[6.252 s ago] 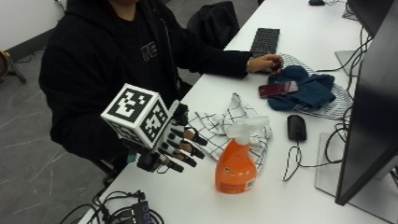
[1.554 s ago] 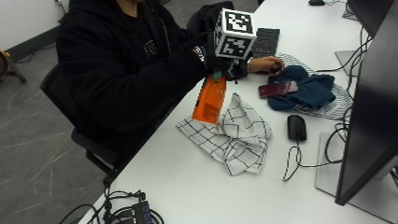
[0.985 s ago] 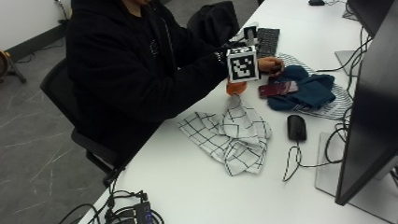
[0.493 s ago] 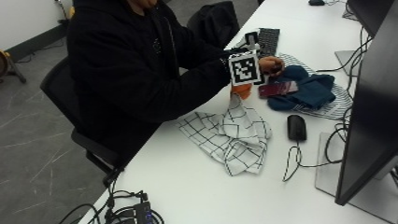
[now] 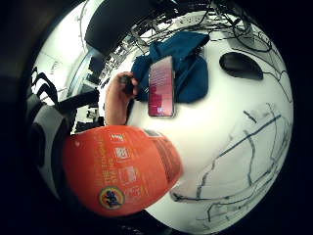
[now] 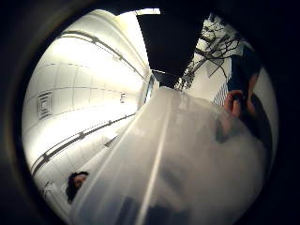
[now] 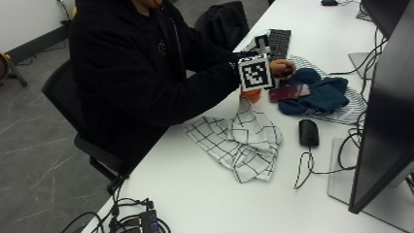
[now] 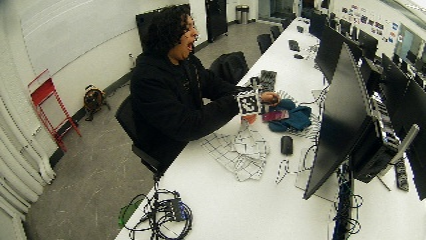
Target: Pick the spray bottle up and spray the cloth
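Spray bottle (image 7: 252,94), orange, is lifted off the worktop (image 7: 194,194) in the gloved right hand (image 7: 249,73), just above the far end of the checked cloth (image 7: 239,141); the fingers themselves are hidden, so whether they curl round it cannot be told, though the bottle fills the palm views. That cloth lies crumpled near the worktop's front edge. Beyond it the bare hand (image 7: 283,68) rests beside a phone (image 7: 289,91) on a blue garment (image 7: 323,94), with a mouse (image 7: 308,132) toward the monitor (image 7: 388,97)
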Motion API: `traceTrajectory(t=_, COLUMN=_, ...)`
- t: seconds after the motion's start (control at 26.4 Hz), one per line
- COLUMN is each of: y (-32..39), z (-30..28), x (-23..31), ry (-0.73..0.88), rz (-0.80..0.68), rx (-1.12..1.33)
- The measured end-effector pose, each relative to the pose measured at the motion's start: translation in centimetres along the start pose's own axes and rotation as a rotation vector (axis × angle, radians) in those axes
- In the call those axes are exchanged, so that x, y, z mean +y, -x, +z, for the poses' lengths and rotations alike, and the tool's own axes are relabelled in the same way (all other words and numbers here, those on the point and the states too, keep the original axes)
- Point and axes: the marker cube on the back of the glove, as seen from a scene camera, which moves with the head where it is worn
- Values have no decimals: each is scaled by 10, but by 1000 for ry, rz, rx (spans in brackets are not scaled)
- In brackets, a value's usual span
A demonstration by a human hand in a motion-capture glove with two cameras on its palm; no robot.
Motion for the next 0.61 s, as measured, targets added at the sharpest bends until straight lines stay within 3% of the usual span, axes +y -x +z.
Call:
traceTrajectory(t=0.3, y=-3, z=-30, x=13, ry=128, rz=4, rx=118)
traceTrajectory(t=0.42, y=-5, z=-56, x=17, ry=90, rz=-10, rx=244)
traceTrajectory(t=0.61, y=-12, z=-109, x=61, ry=191, rz=22, rx=563)
